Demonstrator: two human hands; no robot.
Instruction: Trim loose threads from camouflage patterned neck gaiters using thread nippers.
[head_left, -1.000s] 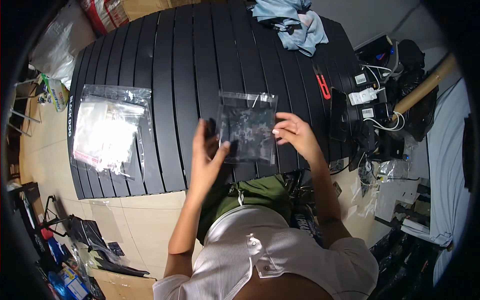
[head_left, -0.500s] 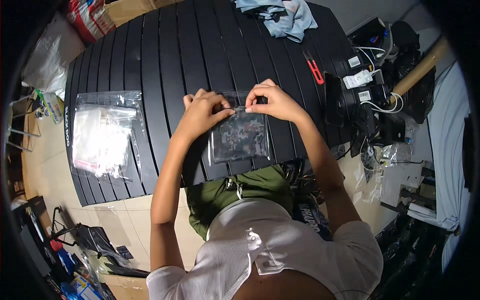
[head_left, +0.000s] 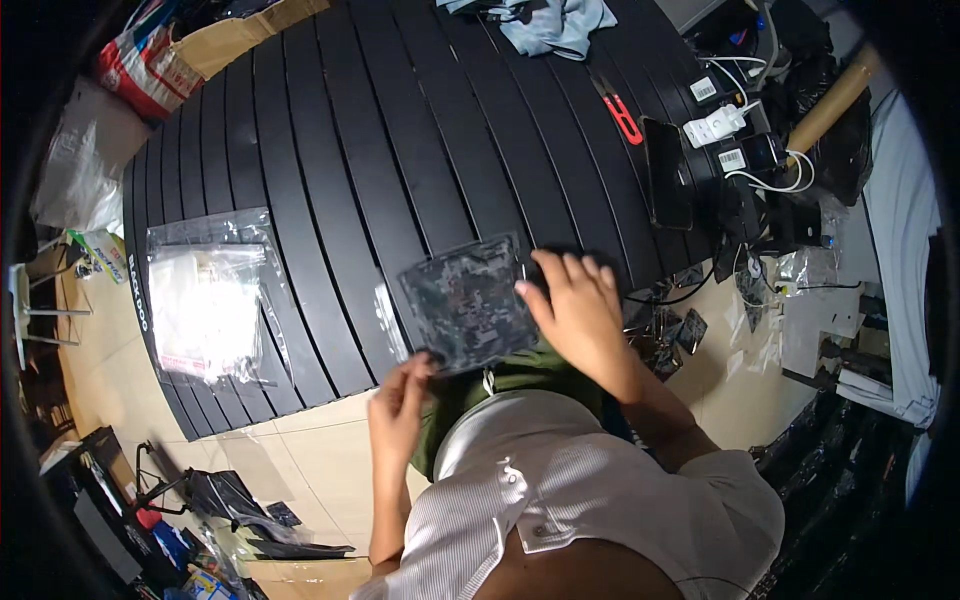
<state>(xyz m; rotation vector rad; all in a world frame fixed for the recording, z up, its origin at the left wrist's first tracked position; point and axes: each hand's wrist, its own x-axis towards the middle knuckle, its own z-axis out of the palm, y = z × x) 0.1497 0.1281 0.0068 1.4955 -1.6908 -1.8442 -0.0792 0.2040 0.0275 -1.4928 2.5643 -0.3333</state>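
Note:
A clear plastic bag (head_left: 468,308) with a folded, dark camouflage-patterned item inside lies tilted at the near edge of the black slatted table (head_left: 330,215). Its lower left corner sits between the pinched thumb and fingers of my left hand (head_left: 398,405). My right hand (head_left: 582,318) is beside the bag's right edge, fingers apart and slightly blurred, thumb close to that edge. Whether the thumb touches the bag, I cannot tell. Further left, a stack of clear plastic bags (head_left: 205,310) rests on the table.
Red-handled thread snips (head_left: 622,118) and a black phone (head_left: 667,175) lie at the right. Beyond them are a white plug adapter (head_left: 715,126) and cables. Light blue cloth (head_left: 560,28) is at the far edge; a cardboard box (head_left: 245,38) stands behind at the left.
Both hands have left the bag's top edge. The bag has turned and come nearer to me. My left hand now pinches its lower corner; my right hand has opened at its right side.

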